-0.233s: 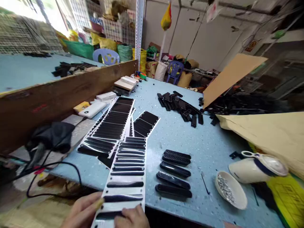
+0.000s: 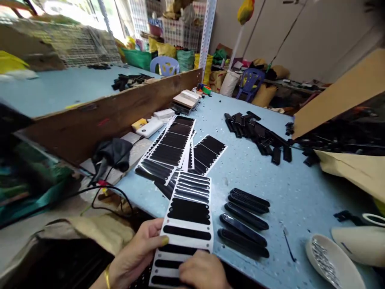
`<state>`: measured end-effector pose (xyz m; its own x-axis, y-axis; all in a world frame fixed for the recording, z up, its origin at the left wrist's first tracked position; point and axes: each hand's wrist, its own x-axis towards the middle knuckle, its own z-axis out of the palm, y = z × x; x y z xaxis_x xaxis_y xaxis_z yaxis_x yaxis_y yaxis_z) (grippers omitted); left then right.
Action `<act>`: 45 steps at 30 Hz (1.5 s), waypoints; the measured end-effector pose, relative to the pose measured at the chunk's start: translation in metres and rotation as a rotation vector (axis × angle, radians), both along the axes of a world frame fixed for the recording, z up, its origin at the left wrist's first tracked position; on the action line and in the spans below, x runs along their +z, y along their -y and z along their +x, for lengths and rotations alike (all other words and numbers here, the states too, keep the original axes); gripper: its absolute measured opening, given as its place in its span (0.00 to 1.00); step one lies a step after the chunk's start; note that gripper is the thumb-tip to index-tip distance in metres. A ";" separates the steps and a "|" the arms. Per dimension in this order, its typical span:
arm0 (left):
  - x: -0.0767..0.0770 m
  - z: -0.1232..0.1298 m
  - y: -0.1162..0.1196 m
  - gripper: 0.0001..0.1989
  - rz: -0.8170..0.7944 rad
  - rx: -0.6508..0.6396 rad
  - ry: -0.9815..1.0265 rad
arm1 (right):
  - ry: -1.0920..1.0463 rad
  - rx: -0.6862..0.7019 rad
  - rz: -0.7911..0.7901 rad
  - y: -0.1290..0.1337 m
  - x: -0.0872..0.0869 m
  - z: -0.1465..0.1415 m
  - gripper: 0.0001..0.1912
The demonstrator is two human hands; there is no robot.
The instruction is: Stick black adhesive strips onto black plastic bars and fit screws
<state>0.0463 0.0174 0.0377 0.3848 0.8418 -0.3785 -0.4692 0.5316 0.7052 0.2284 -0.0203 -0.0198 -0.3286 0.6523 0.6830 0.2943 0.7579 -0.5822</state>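
Observation:
A white backing sheet of long black stickers (image 2: 188, 233) slants up from the lower edge of the picture onto the blue table. My left hand (image 2: 140, 245) grips its left edge, thumb on top and fingers beneath. Over the lower right of the sheet lies my right hand (image 2: 204, 271), its fingers curled against a black strip; what sits between the fingertips is hidden. Right of the sheet, several long black rounded pieces (image 2: 245, 237) lie in a row, the farthest with a textured face. More sticker sheets (image 2: 171, 140) overlap just beyond the held one.
A heap of black parts (image 2: 255, 132) lies farther back. At the right are a dish of small metal pieces (image 2: 326, 261), a pale mug (image 2: 357, 243) and a thin dark tool (image 2: 289, 245). A wooden board (image 2: 114, 106) borders the table's left, near a white box (image 2: 148, 128) and black cloth (image 2: 112, 154).
The view has swung left, so the table's things appear farther right. More of both hands shows. My left hand keeps hold of the sheet and my right hand stays over its lower part.

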 end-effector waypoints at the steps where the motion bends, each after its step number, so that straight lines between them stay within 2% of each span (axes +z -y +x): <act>1: 0.000 0.000 0.002 0.19 0.000 0.017 0.001 | 0.044 -0.032 -0.093 -0.008 0.014 0.007 0.07; 3: 0.000 0.000 0.007 0.17 -0.015 0.057 -0.004 | 0.063 -0.141 -0.132 -0.026 0.036 0.013 0.07; 5: -0.002 -0.001 0.009 0.15 -0.046 0.097 -0.012 | 0.095 -0.184 -0.109 -0.042 0.044 0.011 0.11; 8: -0.007 0.000 0.010 0.13 -0.085 0.133 -0.037 | 0.137 -0.219 -0.086 -0.058 0.036 -0.003 0.12; 12: -0.012 0.001 0.011 0.13 -0.077 0.122 -0.106 | 0.146 -0.233 -0.163 -0.056 0.019 -0.018 0.12; 16: -0.003 0.006 0.010 0.12 0.072 0.100 -0.281 | 0.053 -0.196 -0.253 -0.048 0.016 -0.018 0.16; 20: 0.010 0.011 0.003 0.13 0.289 0.068 -0.541 | -0.128 -0.077 -0.436 -0.055 0.025 -0.012 0.11; 23: 0.011 0.013 -0.001 0.14 0.352 0.035 -0.620 | -0.202 -0.035 -0.511 -0.060 0.034 -0.009 0.11; 28: 0.001 0.013 0.000 0.16 0.296 0.021 -0.542 | -0.218 -0.080 -0.553 -0.058 0.037 -0.015 0.13; 35: 0.005 0.015 0.001 0.13 -0.029 0.067 -0.116 | -0.274 -0.109 -0.684 -0.059 0.035 -0.018 0.12; 38: 0.005 0.014 0.000 0.12 -0.109 0.131 -0.051 | -0.300 -0.094 -0.733 -0.061 0.038 -0.016 0.12; 42: 0.004 0.015 -0.004 0.13 -0.214 0.358 -0.064 | -0.296 -0.108 -0.559 -0.056 0.036 -0.019 0.11; 44: 0.005 0.017 -0.006 0.13 -0.206 0.375 -0.100 | -0.284 -0.116 -0.497 -0.053 0.032 -0.022 0.12; 45: 0.006 0.018 -0.008 0.13 -0.185 0.351 -0.113 | -0.287 -0.115 -0.522 -0.053 0.031 -0.023 0.12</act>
